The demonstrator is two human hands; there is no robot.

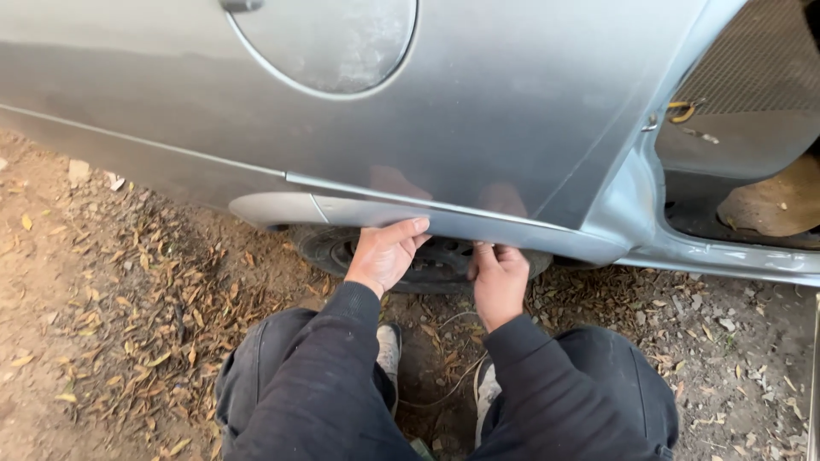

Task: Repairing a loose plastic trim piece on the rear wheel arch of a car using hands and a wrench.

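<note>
Here, an itemised record of the scene:

- Left hand (384,253): gripping the lower edge of the wheel-arch trim (444,220), thumb lying along its outer face and fingers curling under the lip.
- Right hand (499,280): reaching up beneath the same trim just beside the left, fingers hooking behind the edge (their tips are hidden, so how tightly they are closing cannot be told).
- Wheel-arch trim: a silver strip running along the arch of the rear quarter panel (478,111), sitting directly above the tyre (427,260).
- Fuel filler flap (329,43): round, dusty, lying closed near the top of the panel.
- Door opening (735,154): standing open at the right, showing a seat and the sill.
- Risk, judged: fingers are working behind a thin metal lip, so a hard pull could be cutting skin or bending the strip; a sudden release could be tipping the crouching person backward.
- Ground (111,299): bare packed earth, scattered with dry leaves and small stones; a thin cord is trailing between the shoes (389,346).
- Setting: outdoors in daylight, the car filling the upper view.
</note>
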